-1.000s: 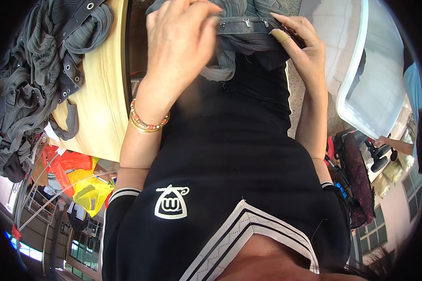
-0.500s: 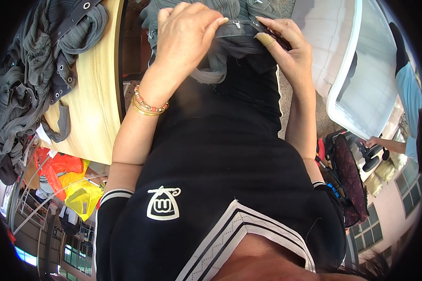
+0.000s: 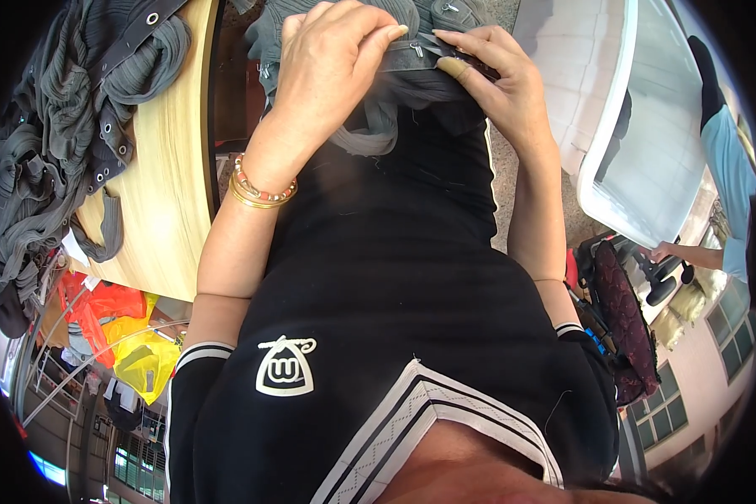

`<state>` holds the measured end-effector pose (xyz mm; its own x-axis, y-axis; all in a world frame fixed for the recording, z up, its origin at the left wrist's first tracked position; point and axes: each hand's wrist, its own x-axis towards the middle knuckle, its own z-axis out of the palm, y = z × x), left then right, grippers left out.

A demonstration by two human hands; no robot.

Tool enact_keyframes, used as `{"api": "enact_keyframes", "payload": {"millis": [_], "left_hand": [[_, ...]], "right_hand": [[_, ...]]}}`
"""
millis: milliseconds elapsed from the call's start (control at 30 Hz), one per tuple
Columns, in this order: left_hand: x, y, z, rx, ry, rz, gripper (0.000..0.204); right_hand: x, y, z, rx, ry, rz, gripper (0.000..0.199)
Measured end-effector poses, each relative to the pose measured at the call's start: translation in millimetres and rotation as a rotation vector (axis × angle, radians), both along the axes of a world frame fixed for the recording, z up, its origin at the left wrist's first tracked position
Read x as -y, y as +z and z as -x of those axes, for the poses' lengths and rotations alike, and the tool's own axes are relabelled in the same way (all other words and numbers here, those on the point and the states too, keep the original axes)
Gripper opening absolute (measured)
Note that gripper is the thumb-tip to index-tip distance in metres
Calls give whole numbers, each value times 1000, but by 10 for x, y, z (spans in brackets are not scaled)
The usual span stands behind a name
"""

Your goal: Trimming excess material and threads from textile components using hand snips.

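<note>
A grey ribbed knit garment (image 3: 370, 134) lies bunched over my lap at the top of the view. Along its flat band (image 3: 405, 59) sit small silver hooks (image 3: 417, 50). My left hand (image 3: 332, 67) is closed over the band's left part, thumb and forefinger pinched at the cloth edge. My right hand (image 3: 500, 80), with a tan cover on the thumb, is closed around what look like small thread snips (image 3: 433, 48). Their pale blades point left at the band, close to a hook. The palm hides most of their dark handle.
On my left, a pale wooden table (image 3: 172, 168) bears a heap of grey knit garments (image 3: 50, 160) with eyelet bands. Red and yellow bags (image 3: 147, 357) lie below it. To my right stands a large white tub (image 3: 596, 189); beyond it is a person in a light blue sleeve (image 3: 735, 185).
Both hands and the garment have shifted slightly left. My right hand has moved closer to the left one, and the pale blades now show by the hook.
</note>
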<state>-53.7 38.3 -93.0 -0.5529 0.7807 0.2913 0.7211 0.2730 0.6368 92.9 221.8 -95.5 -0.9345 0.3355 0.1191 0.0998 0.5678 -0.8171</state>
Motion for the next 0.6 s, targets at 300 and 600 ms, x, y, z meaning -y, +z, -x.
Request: {"api": "enact_keyframes", "payload": {"millis": [300,600], "left_hand": [[-57,29,12,-52,-15,11,15],[-42,92,48,9,-77,29,17]], "right_hand": [[-18,-65,52,32,45,-54,28],[-166,-27,-13,-63,6,48,27]]}}
